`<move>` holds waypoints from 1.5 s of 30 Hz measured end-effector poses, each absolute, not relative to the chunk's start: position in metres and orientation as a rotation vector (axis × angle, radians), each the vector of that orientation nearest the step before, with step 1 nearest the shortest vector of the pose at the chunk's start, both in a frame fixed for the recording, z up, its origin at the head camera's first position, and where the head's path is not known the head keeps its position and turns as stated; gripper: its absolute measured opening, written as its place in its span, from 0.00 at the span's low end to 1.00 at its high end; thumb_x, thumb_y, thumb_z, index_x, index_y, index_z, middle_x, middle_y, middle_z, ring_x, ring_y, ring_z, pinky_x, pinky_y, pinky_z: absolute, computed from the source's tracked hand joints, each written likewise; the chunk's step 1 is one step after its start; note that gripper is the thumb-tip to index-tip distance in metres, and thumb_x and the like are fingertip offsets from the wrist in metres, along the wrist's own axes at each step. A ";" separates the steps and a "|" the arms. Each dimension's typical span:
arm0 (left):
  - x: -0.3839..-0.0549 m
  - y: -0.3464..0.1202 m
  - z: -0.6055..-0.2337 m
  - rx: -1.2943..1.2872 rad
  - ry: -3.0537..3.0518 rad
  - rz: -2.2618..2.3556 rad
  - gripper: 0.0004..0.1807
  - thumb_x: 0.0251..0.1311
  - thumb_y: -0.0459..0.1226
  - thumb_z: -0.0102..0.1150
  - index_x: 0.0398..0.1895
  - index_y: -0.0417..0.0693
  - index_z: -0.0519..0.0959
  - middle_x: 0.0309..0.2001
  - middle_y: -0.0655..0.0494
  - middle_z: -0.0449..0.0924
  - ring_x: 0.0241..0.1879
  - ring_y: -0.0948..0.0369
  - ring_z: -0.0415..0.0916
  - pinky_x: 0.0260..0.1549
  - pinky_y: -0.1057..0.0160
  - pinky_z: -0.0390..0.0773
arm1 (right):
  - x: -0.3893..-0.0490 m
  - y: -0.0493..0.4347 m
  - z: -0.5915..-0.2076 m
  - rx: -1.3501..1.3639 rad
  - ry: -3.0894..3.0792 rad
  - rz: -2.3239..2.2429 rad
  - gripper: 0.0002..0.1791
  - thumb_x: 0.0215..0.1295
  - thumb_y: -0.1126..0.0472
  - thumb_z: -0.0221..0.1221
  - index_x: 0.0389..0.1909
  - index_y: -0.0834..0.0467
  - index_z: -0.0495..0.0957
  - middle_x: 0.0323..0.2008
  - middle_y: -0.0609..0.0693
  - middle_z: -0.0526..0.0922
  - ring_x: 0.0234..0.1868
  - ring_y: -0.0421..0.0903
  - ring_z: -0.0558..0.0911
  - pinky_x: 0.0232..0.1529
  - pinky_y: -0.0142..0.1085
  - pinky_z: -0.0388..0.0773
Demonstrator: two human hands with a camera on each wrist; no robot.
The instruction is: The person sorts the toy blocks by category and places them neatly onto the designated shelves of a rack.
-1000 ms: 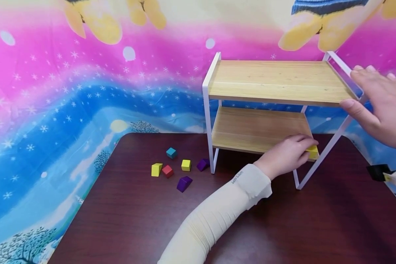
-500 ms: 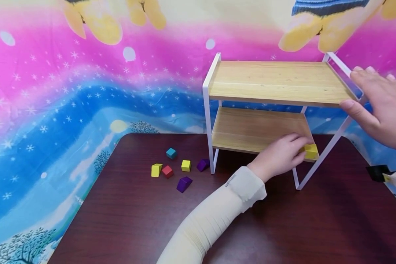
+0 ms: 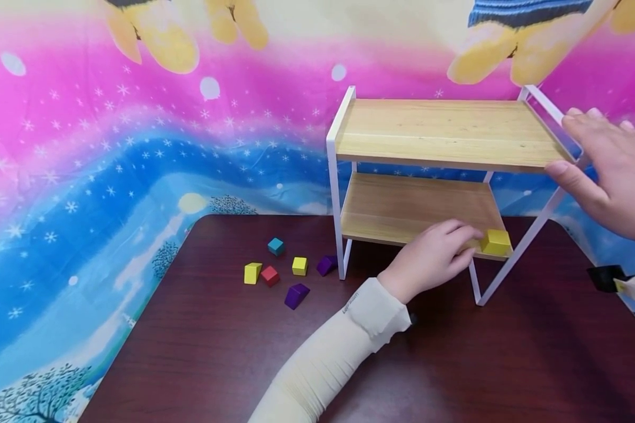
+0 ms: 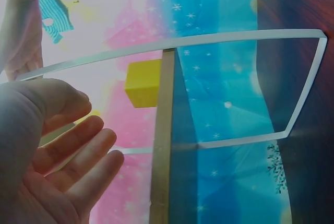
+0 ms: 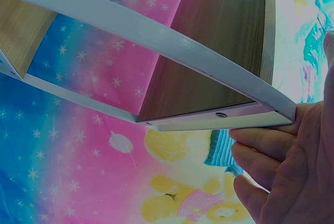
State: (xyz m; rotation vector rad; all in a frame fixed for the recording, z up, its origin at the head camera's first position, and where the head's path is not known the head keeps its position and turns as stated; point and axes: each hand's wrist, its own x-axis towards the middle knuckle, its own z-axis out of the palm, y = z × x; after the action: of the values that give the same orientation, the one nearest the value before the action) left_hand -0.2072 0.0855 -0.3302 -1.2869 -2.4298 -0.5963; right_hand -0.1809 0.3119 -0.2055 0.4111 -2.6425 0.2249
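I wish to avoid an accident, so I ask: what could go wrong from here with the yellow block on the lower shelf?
The yellow block sits near the front right corner of the lower shelf, so a small nudge might knock it off. The left hand is close beside it and could brush it if the hand moves. The right hand touches the white frame; a push there might shift the shelf and the block with it.

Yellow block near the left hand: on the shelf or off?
On: the left wrist view shows the yellow block resting on the lower shelf, apart from the left hand.
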 end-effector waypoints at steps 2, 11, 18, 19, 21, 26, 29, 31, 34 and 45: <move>-0.205 0.083 -0.330 -1.280 -2.419 -0.587 0.16 0.74 0.40 0.54 0.60 0.50 0.80 0.55 0.60 0.80 0.53 0.69 0.76 0.57 0.82 0.65 | -0.181 0.312 -0.205 0.413 -2.638 0.231 0.45 0.79 0.36 0.34 0.76 0.72 0.49 0.75 0.73 0.50 0.79 0.65 0.44 0.78 0.52 0.33; -0.192 0.069 -0.331 -1.215 -2.457 -0.587 0.15 0.74 0.40 0.53 0.58 0.54 0.82 0.55 0.62 0.80 0.54 0.69 0.76 0.58 0.79 0.67 | -0.181 0.312 -0.205 0.411 -2.648 0.243 0.45 0.79 0.36 0.34 0.77 0.71 0.49 0.75 0.74 0.51 0.79 0.65 0.43 0.78 0.51 0.32; -0.182 0.058 -0.343 -1.144 -2.462 -0.548 0.14 0.74 0.41 0.52 0.57 0.57 0.82 0.55 0.65 0.81 0.54 0.68 0.77 0.56 0.75 0.72 | -0.180 0.311 -0.205 0.412 -2.673 0.234 0.45 0.79 0.36 0.35 0.78 0.70 0.46 0.76 0.74 0.48 0.79 0.63 0.40 0.78 0.50 0.29; -0.181 0.056 -0.345 -1.134 -2.468 -0.555 0.14 0.74 0.41 0.53 0.58 0.57 0.82 0.55 0.65 0.81 0.55 0.68 0.77 0.55 0.76 0.73 | -0.181 0.311 -0.205 0.415 -2.674 0.235 0.45 0.79 0.37 0.36 0.78 0.70 0.46 0.76 0.73 0.48 0.79 0.63 0.40 0.78 0.50 0.29; -0.179 0.052 -0.351 -1.117 -2.477 -0.572 0.14 0.74 0.41 0.53 0.57 0.57 0.82 0.55 0.65 0.81 0.56 0.68 0.77 0.55 0.76 0.73 | -0.182 0.311 -0.205 0.418 -2.675 0.235 0.44 0.80 0.38 0.37 0.78 0.70 0.46 0.76 0.73 0.48 0.79 0.64 0.40 0.78 0.51 0.30; -0.177 0.044 -0.362 -1.087 -2.484 -0.600 0.14 0.73 0.41 0.53 0.56 0.57 0.82 0.54 0.66 0.81 0.55 0.68 0.77 0.55 0.77 0.72 | -0.182 0.313 -0.206 0.413 -2.673 0.237 0.44 0.79 0.38 0.37 0.78 0.68 0.45 0.76 0.72 0.47 0.79 0.63 0.40 0.78 0.51 0.30; -0.176 0.039 -0.365 -1.070 -2.472 -0.608 0.13 0.73 0.41 0.53 0.56 0.57 0.83 0.53 0.66 0.81 0.54 0.68 0.78 0.54 0.77 0.73 | -0.182 0.317 -0.207 0.408 -2.677 0.230 0.45 0.79 0.37 0.38 0.79 0.68 0.45 0.77 0.71 0.46 0.80 0.63 0.39 0.78 0.50 0.29; -0.175 0.034 -0.367 -1.058 -2.471 -0.612 0.13 0.73 0.41 0.53 0.56 0.57 0.83 0.53 0.65 0.82 0.54 0.68 0.78 0.54 0.76 0.73 | -0.182 0.318 -0.208 0.401 -2.681 0.226 0.45 0.79 0.36 0.37 0.79 0.68 0.45 0.77 0.72 0.46 0.80 0.63 0.39 0.78 0.50 0.28; -0.173 0.026 -0.369 -1.038 -2.488 -0.624 0.13 0.74 0.41 0.53 0.55 0.57 0.83 0.53 0.65 0.81 0.54 0.68 0.77 0.55 0.75 0.73 | -0.182 0.317 -0.207 0.393 -2.673 0.224 0.45 0.78 0.35 0.36 0.78 0.68 0.45 0.76 0.73 0.47 0.80 0.63 0.40 0.78 0.49 0.29; -0.170 -0.002 -0.375 -0.967 -2.536 -0.718 0.12 0.74 0.41 0.53 0.54 0.55 0.83 0.53 0.63 0.82 0.55 0.65 0.77 0.58 0.72 0.73 | -0.181 0.309 -0.205 0.397 -2.641 0.242 0.47 0.78 0.34 0.33 0.76 0.72 0.49 0.75 0.74 0.50 0.79 0.66 0.44 0.78 0.52 0.32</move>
State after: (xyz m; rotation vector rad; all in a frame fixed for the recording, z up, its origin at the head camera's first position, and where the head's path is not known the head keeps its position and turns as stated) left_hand -0.1701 -0.0021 -0.3754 -0.9674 -2.5358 -0.7181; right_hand -0.1808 0.3092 -0.2048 0.3966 -2.6411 0.2419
